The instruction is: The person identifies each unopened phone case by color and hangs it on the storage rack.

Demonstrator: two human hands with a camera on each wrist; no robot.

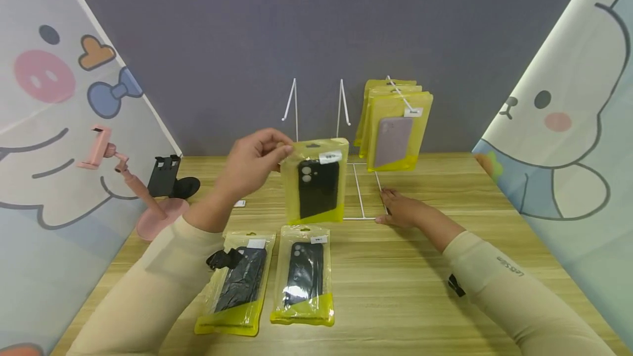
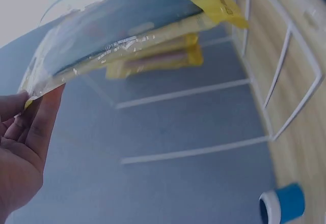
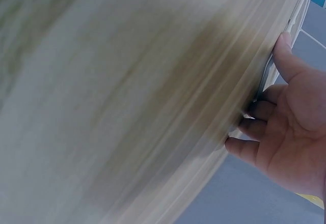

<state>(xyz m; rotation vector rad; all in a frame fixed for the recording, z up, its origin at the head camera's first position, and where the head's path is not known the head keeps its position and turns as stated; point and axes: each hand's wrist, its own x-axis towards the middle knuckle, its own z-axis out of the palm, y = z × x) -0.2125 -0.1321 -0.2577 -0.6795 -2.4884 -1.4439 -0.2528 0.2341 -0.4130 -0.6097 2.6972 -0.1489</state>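
My left hand (image 1: pixel 257 161) pinches the upper left corner of a yellow-edged clear pouch holding a black phone case (image 1: pixel 318 188), upright in front of a white wire display rack (image 1: pixel 363 217). In the left wrist view, thumb and fingers (image 2: pixel 43 127) meet at the corner of this phone case pouch (image 2: pixel 127 25). My right hand (image 1: pixel 403 210) grips the right side of the rack's base, low at the table; the right wrist view shows its bent fingers (image 3: pixel 249 150) at the wire. Phone case pouches, a lilac one (image 1: pixel 394 142) in front, hang on the rack's right hook.
Two more black phone case pouches, one left (image 1: pixel 242 279) and one right (image 1: pixel 304 273), lie on the table before me. The rack's left hook (image 1: pixel 289 100) and middle hook (image 1: pixel 344 103) are bare. Pink (image 1: pixel 143 196) and black (image 1: pixel 165 177) phone stands are at left.
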